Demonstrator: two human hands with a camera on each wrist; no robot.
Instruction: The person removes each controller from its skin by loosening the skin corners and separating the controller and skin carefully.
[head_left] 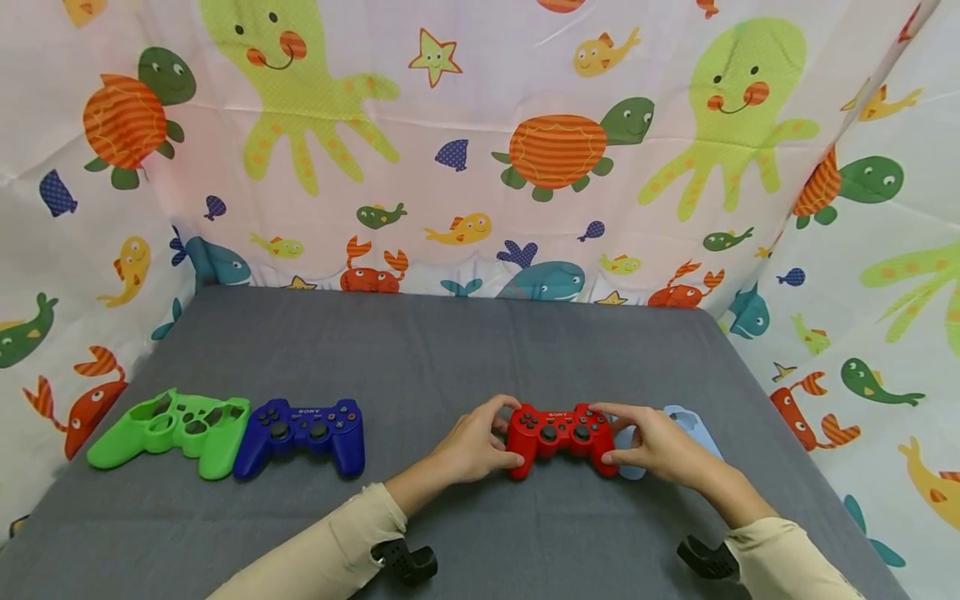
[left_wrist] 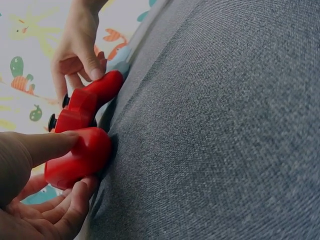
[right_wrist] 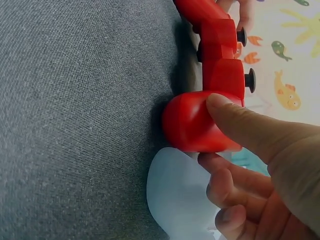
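A red game controller (head_left: 558,433), marked SONY, is at or just above the table in front of me, its sticks facing up. My left hand (head_left: 474,442) grips its left end. In the left wrist view the thumb (left_wrist: 52,147) presses the handle's side and the fingers lie along its far side. My right hand (head_left: 660,446) pinches the other end, and the right wrist view shows that thumb (right_wrist: 240,120) on the right handle. A light blue controller cover (head_left: 692,427) lies beneath and beside my right hand, partly hidden by it.
On the left of the grey table (head_left: 450,350) lie a green controller cover (head_left: 191,429) with cut-outs and a blue game controller (head_left: 307,429), side by side and touching. A curtain (head_left: 465,100) printed with sea animals stands behind the table and along both sides.
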